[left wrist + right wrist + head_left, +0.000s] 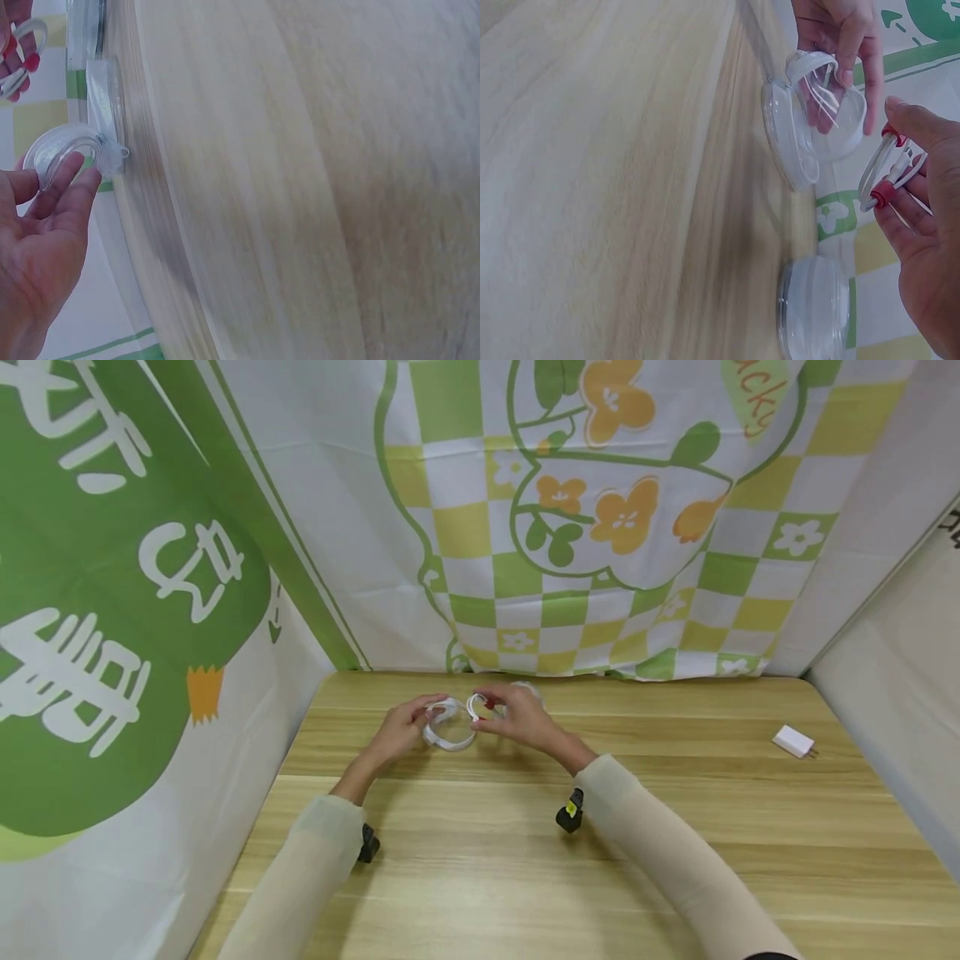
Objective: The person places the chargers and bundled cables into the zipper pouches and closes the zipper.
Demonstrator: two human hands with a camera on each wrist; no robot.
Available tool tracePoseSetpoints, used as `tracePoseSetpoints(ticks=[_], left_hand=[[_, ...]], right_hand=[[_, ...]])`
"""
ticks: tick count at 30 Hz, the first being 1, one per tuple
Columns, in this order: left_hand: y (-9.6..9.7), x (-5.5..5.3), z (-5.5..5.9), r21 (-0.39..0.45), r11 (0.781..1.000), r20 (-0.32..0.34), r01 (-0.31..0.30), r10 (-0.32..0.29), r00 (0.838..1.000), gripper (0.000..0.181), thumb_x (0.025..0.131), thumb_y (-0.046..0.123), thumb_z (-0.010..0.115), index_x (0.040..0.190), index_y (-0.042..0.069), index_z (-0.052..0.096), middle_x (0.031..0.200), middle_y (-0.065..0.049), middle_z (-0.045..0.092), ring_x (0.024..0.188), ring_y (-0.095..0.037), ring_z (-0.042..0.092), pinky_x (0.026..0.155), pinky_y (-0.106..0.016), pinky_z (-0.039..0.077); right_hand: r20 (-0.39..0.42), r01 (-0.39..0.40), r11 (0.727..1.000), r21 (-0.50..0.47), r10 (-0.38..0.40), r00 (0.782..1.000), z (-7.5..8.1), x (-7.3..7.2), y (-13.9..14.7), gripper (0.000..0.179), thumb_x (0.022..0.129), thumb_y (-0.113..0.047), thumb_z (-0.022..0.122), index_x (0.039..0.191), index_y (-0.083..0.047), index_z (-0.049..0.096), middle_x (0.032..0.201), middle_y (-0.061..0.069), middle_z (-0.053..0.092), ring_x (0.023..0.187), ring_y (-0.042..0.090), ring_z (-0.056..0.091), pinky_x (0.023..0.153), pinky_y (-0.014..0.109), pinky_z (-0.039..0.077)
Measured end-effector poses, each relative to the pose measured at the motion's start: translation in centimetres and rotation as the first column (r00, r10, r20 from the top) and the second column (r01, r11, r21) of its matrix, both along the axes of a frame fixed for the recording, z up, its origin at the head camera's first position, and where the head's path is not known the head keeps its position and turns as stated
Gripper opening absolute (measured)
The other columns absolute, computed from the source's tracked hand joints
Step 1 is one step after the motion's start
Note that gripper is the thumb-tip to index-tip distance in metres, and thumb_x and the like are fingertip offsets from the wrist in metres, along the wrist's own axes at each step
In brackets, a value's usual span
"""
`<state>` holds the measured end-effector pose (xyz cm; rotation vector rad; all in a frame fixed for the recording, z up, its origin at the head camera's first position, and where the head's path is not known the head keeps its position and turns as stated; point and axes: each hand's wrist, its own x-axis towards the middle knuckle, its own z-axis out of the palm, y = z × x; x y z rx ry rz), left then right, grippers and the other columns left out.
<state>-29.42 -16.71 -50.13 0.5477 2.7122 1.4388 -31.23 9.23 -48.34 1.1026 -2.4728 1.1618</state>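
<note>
A small round clear case with a white rim [791, 139] stands with its lid raised near the back of the table. My left hand [401, 731] pinches the raised lid, thumb on one face and fingers on the other, as the right wrist view shows. Just to the right, my right hand [528, 720] holds a coiled white cable [877, 169] bound with red ties [883, 193]. The coil is in the air beside the case, apart from it. Behind the right hand sits a second round clear case [815, 307], partly hidden in the head view.
A white charger plug [793, 741] lies on the right side of the wooden table [480, 877]. A patterned cloth [540, 610] hangs along the table's back edge, and a green and white cloth [112, 693] hangs on the left.
</note>
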Motion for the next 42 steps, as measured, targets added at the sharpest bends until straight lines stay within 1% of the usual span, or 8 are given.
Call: tracePoseSetpoints(ticks=[5, 12, 17, 20, 23, 25, 28, 42], left_hand=[[0.5, 0.3, 0.1, 0.004, 1.0, -0.002, 0.025, -0.025, 1.0, 0.039, 0.103, 0.007, 0.046, 0.139, 0.016, 0.056, 0.127, -0.019, 0.064, 0.073, -0.03, 0.059, 0.059, -0.025, 0.044], [1.0, 0.6, 0.3, -0.003, 1.0, 0.018, 0.029, -0.029, 0.999, 0.04, 0.103, 0.008, 0.045, 0.139, 0.02, 0.056, 0.127, -0.016, 0.064, 0.062, -0.018, 0.048, 0.059, -0.027, 0.043], [1.1, 0.7, 0.3, -0.01, 1.0, 0.029, 0.011, -0.01, 1.0, 0.039, 0.103, 0.009, 0.046, 0.139, 0.023, 0.056, 0.126, -0.012, 0.066, 0.058, -0.018, 0.044, 0.058, -0.027, 0.041], [1.2, 0.8, 0.3, -0.018, 1.0, 0.015, 0.016, -0.016, 1.0, 0.039, 0.103, 0.009, 0.046, 0.139, 0.02, 0.055, 0.125, -0.014, 0.066, 0.064, -0.024, 0.052, 0.061, -0.029, 0.044], [1.3, 0.8, 0.3, -0.011, 1.0, 0.001, 0.019, -0.019, 1.0, 0.039, 0.103, 0.008, 0.047, 0.139, 0.019, 0.056, 0.125, -0.017, 0.065, 0.089, -0.03, 0.064, 0.074, -0.034, 0.049], [1.3, 0.9, 0.3, 0.0, 1.0, -0.006, 0.024, -0.024, 1.0, 0.038, 0.102, 0.008, 0.047, 0.139, 0.017, 0.056, 0.126, -0.018, 0.064, 0.105, -0.033, 0.064, 0.083, -0.04, 0.051], [1.4, 0.9, 0.3, 0.015, 1.0, -0.005, 0.022, -0.022, 1.0, 0.038, 0.102, 0.007, 0.048, 0.138, 0.017, 0.057, 0.128, -0.018, 0.063, 0.115, -0.033, 0.062, 0.093, -0.047, 0.05], [1.4, 1.0, 0.1, 0.029, 0.999, 0.025, 0.026, -0.027, 0.999, 0.038, 0.103, 0.012, 0.048, 0.14, 0.018, 0.055, 0.128, -0.016, 0.063, 0.115, -0.031, 0.062, 0.09, -0.047, 0.053]], right_hand=[[0.07, -0.033, 0.998, -0.058, 0.038, 0.997, -0.3, 0.3, -0.5, 0.058, 0.078, -0.023, 0.084, 0.123, 0.006, 0.062, 0.11, 0.02, 0.069, 0.095, 0.032, 0.066, 0.089, 0.046, 0.054], [0.119, -0.007, 0.996, -0.091, 0.018, 0.993, -1.1, 0.3, -1.1, 0.06, 0.078, -0.024, 0.083, 0.125, 0.006, 0.06, 0.117, 0.015, 0.067, 0.1, 0.03, 0.066, 0.091, 0.04, 0.054], [0.185, -0.007, 0.988, -0.156, 0.036, 0.982, -1.7, 0.2, -1.3, 0.059, 0.079, -0.021, 0.083, 0.125, 0.008, 0.059, 0.121, 0.017, 0.066, 0.105, 0.034, 0.066, 0.09, 0.043, 0.054], [0.217, -0.009, 0.983, -0.185, 0.05, 0.975, -2.0, 0.2, -1.4, 0.057, 0.079, -0.019, 0.083, 0.124, 0.007, 0.059, 0.12, 0.017, 0.066, 0.105, 0.035, 0.065, 0.093, 0.044, 0.053], [0.229, -0.01, 0.978, -0.206, 0.058, 0.972, -2.3, 0.1, -1.6, 0.056, 0.078, -0.018, 0.083, 0.123, 0.006, 0.06, 0.118, 0.017, 0.066, 0.105, 0.035, 0.065, 0.094, 0.043, 0.053], [0.229, -0.005, 0.977, -0.211, 0.054, 0.972, -2.5, 0.1, -1.7, 0.055, 0.078, -0.018, 0.083, 0.122, 0.005, 0.061, 0.118, 0.016, 0.066, 0.104, 0.035, 0.065, 0.094, 0.04, 0.053], [0.233, 0.004, 0.978, -0.209, 0.046, 0.971, -2.8, 0.1, -2.0, 0.055, 0.077, -0.018, 0.084, 0.122, 0.003, 0.062, 0.118, 0.015, 0.067, 0.104, 0.033, 0.066, 0.092, 0.035, 0.054], [0.209, 0.04, 0.985, -0.167, -0.005, 0.978, -4.2, -0.1, -2.4, 0.055, 0.075, -0.021, 0.086, 0.122, -0.002, 0.065, 0.116, 0.008, 0.069, 0.104, 0.024, 0.066, 0.087, 0.034, 0.056]])
